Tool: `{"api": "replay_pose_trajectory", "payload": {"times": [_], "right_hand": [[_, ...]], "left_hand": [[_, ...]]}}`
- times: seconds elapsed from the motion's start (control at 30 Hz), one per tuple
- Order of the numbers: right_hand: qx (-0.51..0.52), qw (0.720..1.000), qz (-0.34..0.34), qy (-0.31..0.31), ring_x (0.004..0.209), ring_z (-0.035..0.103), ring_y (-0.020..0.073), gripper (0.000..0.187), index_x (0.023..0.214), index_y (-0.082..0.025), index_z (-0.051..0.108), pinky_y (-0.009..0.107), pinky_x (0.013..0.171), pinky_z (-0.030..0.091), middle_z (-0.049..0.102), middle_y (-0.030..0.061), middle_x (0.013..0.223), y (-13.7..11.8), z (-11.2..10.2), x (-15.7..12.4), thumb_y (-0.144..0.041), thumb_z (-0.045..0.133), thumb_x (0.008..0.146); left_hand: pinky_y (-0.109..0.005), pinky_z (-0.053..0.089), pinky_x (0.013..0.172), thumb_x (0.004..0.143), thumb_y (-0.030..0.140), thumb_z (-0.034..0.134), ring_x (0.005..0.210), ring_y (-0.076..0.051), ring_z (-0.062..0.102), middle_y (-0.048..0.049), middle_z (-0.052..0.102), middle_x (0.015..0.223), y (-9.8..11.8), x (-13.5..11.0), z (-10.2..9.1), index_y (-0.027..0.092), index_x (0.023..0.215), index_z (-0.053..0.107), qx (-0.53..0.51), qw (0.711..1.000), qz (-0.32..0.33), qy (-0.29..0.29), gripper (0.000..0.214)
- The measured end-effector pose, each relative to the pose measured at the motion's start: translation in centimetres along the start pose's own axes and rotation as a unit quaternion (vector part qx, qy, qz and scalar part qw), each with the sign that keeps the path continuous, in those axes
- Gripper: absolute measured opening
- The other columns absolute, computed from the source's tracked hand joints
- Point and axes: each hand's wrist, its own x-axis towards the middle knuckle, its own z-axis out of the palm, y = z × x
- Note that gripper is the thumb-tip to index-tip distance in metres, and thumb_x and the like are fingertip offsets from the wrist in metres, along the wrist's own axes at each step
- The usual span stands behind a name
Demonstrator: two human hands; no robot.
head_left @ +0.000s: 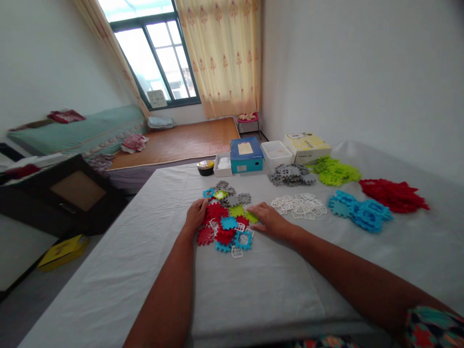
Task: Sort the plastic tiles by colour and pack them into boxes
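Note:
A mixed heap of toothed plastic building tiles in red, blue, lime green and grey, with small white lattice pieces, lies on the cloth-covered table between my hands. My left hand rests against the heap's left edge, beside the red tiles, its fingers loosely extended. On the other side my right hand lies with fingers stretched out and thumb apart, its fingertips touching a lime green tile. A blue tile sits near the heap's middle, and a blue frame piece is at its near side. Neither hand lifts anything.
Sorted piles lie to the right: grey tiles, lime tiles, white lattice pieces, blue pieces and red pieces. Along the far edge stand a black round tub, a blue box, a white container and a yellow box.

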Motion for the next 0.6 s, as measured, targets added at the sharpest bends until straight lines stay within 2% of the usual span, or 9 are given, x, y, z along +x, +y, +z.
{"api": "replay_pose_trajectory", "payload": {"times": [0.2, 0.4, 0.5, 0.6], "right_hand": [[-0.023, 1.000, -0.010, 0.015, 0.097, 0.061, 0.0220, 0.025, 0.109, -0.016, 0.067, 0.036, 0.088, 0.048, 0.070, 0.0118, 0.104, 0.3, -1.4, 0.1, -0.022, 0.056, 0.088], [-0.047, 0.993, 0.065, 0.083, 0.091, 0.063, 0.0194, 0.026, 0.108, -0.021, 0.068, 0.032, 0.082, 0.048, 0.071, 0.0073, 0.101, 1.3, -1.9, 0.1, -0.023, 0.047, 0.094], [-0.045, 0.986, 0.095, 0.130, 0.086, 0.063, 0.0191, 0.026, 0.106, -0.023, 0.070, 0.030, 0.079, 0.048, 0.071, 0.0064, 0.092, 2.8, -2.6, 0.2, -0.029, 0.047, 0.094], [-0.018, 0.974, 0.131, 0.183, 0.081, 0.064, 0.0186, 0.024, 0.099, -0.023, 0.070, 0.029, 0.075, 0.048, 0.071, 0.0049, 0.088, 5.1, -4.2, 0.2, -0.034, 0.050, 0.092]], "left_hand": [[-0.035, 0.043, 0.099, 0.093, 0.043, 0.034, 0.109, -0.022, 0.061, -0.0060, 0.071, 0.112, 0.0, 0.0, 0.0, 0.021, 0.108, 0.070, -0.002, 1.000, -0.004, -0.004, 0.044], [-0.036, 0.043, 0.099, 0.092, 0.046, 0.035, 0.109, -0.023, 0.061, -0.0078, 0.070, 0.114, -0.5, 0.1, 0.2, 0.019, 0.109, 0.070, -0.007, 1.000, 0.000, 0.004, 0.048], [-0.036, 0.043, 0.099, 0.092, 0.047, 0.035, 0.109, -0.023, 0.062, -0.0082, 0.071, 0.113, -0.7, 0.2, 0.2, 0.019, 0.109, 0.070, -0.010, 1.000, 0.005, 0.004, 0.048], [-0.037, 0.044, 0.099, 0.092, 0.048, 0.034, 0.109, -0.024, 0.061, -0.0078, 0.071, 0.112, -0.8, 0.3, 0.3, 0.019, 0.110, 0.069, -0.010, 1.000, 0.004, -0.002, 0.049]]}}
